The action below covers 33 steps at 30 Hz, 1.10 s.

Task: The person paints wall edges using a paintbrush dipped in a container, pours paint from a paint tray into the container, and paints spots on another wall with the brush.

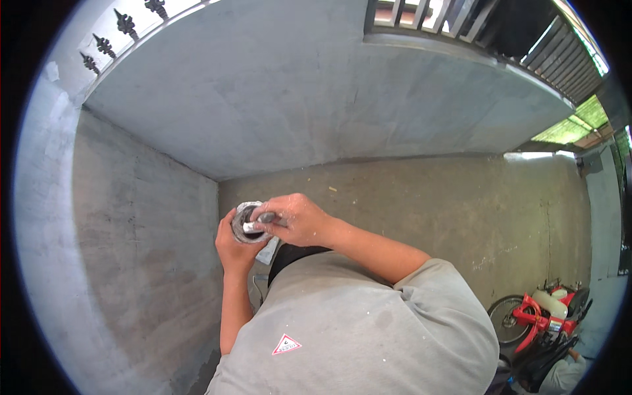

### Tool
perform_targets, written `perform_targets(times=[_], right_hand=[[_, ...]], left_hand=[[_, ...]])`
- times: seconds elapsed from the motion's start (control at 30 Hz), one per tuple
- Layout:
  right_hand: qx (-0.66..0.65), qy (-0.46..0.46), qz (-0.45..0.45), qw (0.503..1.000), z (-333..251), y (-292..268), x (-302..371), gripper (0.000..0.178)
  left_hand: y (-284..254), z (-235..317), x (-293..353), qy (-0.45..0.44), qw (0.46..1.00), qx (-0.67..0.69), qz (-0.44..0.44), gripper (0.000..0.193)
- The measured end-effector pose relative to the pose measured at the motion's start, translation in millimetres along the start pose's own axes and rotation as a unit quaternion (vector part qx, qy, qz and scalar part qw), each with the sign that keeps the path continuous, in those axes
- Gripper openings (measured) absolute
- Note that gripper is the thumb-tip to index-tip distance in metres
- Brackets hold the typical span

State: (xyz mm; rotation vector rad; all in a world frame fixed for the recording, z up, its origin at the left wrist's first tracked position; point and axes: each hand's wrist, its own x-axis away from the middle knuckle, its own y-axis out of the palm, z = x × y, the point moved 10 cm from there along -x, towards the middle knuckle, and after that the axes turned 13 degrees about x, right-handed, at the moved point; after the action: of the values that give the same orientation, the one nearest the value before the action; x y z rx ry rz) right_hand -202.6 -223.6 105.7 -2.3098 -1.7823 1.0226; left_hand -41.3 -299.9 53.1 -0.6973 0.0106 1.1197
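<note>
My left hand is wrapped round the side of a small round pot, whose thick rim is smeared grey and white. Its inside looks dark, and what lies in it is too small to make out. Over the opening, my right hand pinches a short tool with a rounded grey end and a white part beside it; its exact kind is not plain. White specks and smears mark the right hand's fingers. Both hands are close together in front of my grey shirt.
A grey wall rises ahead, meeting another wall at the left corner. Concrete floor stretches right. A red motorcycle stands at the lower right, near another person's arm and sleeve. Dark railings top the wall.
</note>
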Motion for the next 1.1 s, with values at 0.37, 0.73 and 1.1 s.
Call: perform_targets(times=[0.37,0.73,1.1], right_hand=[[-0.042,0.109,0.025,0.993,25.8,29.1,-17.5,0.018],[-0.102,0.297,0.125,0.941,74.2,63.9,-7.5,0.018],[-0.125,0.294,0.238,0.917,87.6,49.3,3.6,0.019]], left_hand=[[-19.7,-54.4,-22.1,-0.072,0.995,0.034,-0.053,0.087],[-59.9,-115.6,-60.4,-0.078,0.993,-0.007,-0.084,0.091],[-52.7,-152.4,-84.7,-0.063,0.994,0.028,-0.090,0.091]])
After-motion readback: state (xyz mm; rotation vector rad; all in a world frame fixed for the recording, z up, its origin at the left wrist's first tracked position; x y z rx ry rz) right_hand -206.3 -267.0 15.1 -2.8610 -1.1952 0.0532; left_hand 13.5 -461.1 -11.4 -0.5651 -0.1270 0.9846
